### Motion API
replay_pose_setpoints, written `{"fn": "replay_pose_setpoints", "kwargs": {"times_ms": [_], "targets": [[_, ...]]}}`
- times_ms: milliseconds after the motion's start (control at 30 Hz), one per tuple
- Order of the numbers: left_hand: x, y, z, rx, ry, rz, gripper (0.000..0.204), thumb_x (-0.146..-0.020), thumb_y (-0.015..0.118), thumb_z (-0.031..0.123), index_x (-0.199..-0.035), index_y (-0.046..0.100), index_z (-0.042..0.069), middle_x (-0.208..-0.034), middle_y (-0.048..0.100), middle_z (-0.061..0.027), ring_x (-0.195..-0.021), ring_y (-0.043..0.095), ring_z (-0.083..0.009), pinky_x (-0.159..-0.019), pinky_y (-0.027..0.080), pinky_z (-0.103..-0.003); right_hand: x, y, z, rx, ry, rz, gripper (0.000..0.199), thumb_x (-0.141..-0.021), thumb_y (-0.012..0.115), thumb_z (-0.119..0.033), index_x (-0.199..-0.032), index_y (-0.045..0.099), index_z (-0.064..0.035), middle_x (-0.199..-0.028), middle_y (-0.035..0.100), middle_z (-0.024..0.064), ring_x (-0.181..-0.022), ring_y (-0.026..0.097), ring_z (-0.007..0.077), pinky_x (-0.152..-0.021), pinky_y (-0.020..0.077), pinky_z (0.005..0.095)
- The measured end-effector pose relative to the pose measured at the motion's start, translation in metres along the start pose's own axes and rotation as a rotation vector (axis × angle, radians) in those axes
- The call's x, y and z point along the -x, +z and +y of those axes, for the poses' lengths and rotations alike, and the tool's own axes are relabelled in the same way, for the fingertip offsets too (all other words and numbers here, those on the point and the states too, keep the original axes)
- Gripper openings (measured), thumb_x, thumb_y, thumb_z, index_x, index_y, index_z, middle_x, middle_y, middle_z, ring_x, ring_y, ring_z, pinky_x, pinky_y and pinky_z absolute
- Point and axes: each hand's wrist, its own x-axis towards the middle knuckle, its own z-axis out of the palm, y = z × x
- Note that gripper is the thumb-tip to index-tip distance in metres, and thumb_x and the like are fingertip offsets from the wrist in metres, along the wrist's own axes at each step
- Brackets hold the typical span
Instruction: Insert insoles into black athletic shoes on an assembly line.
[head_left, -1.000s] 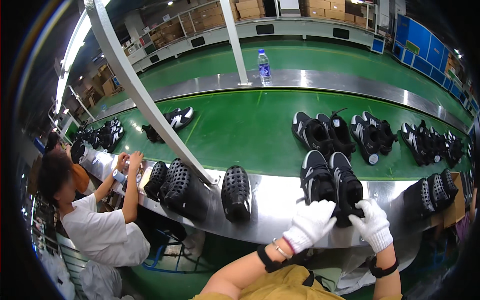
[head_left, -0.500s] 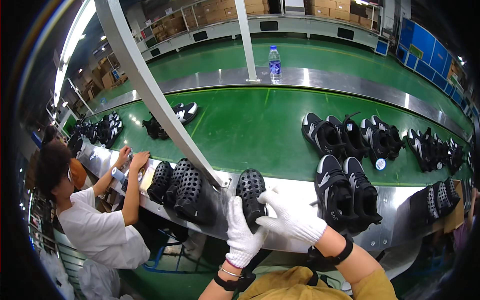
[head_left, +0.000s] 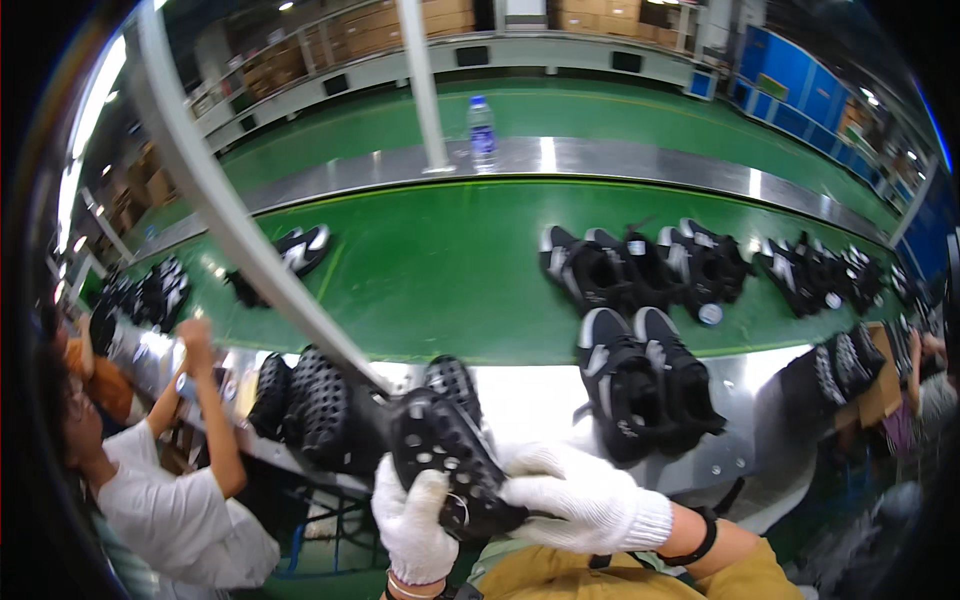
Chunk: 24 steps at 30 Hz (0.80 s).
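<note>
My gloved left hand (head_left: 418,525) grips the side of a black shoe-shaped form dotted with round holes (head_left: 440,440), its thumb and fingers closed on it. The form is tilted, and its lower end points toward my body. From the right, my gloved right hand (head_left: 585,497) closes on that lower end; its fingertips are partly hidden. Just behind the held form, a similar perforated form (head_left: 456,383) stands on the metal ledge. To the right of my hands is a pair of black-and-grey sneakers (head_left: 622,395), their toes pointing away from me.
Several perforated forms (head_left: 322,405) stand left of the slanting white post (head_left: 240,230). More sneakers (head_left: 585,270) sit on the green belt (head_left: 440,260). A water bottle (head_left: 481,135) stands on the far metal rail. A co-worker in a white shirt (head_left: 180,515) works at left.
My view has shifted right. My hands have drawn a perforated form nearer my body and tilted it, and another form now shows behind it. The left co-worker's hands have risen.
</note>
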Motion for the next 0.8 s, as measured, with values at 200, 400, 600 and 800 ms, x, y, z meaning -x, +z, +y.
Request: {"fn": "replay_pose_setpoints", "kwargs": {"times_ms": [200,400,600,800], "targets": [[0.03,0.041,-0.026,-0.133,0.004,-0.035,0.044,-0.094,0.055,0.007,-0.136,0.047,-0.001,-0.115,0.063,-0.0092,-0.098,0.065,-0.018,-0.088,0.055,-0.033,0.053,0.028,-0.01,-0.021,0.289,0.288,0.082,-0.077,0.087,-0.025,-0.14,0.044,0.0048,-0.128,0.057,0.0261,-0.117,0.06,0.0382,-0.099,0.05,0.0409],[0.044,0.068,-0.048,0.128,-0.153,-0.291,0.036,-0.099,0.051,0.009,-0.133,0.05,-0.001,-0.113,0.064,-0.0126,-0.096,0.067,-0.0205,-0.086,0.058,-0.035,0.085,-0.002,-0.028,-0.006,0.344,0.522,0.069,-0.072,0.087,-0.015,-0.128,0.054,0.0081,-0.112,0.065,0.0181,-0.099,0.067,0.0248,-0.089,0.0537,0.035],[-0.013,0.099,-0.106,-0.846,0.586,-0.538,0.03,-0.093,0.066,0.021,-0.114,0.067,0.0,-0.099,0.07,-0.0155,-0.088,0.068,-0.0273,-0.08,0.054,-0.036,0.14,-0.088,-0.045,0.01,0.779,0.888,0.043,-0.078,0.075,-0.009,-0.118,0.063,0.0033,-0.101,0.067,0.0103,-0.087,0.064,0.0152,-0.079,0.0545,0.0298],[-0.058,0.138,-0.152,-1.507,0.838,-0.598,0.032,-0.076,0.073,0.03,-0.102,0.067,0.013,-0.09,0.066,-0.0105,-0.091,0.062,-0.0313,-0.077,0.049,-0.045,0.153,-0.109,-0.04,0.052,0.864,0.636,0.042,-0.081,0.076,-0.017,-0.116,0.063,0.0027,-0.096,0.068,0.0089,-0.085,0.064,0.0138,-0.079,0.054,0.029]]}}
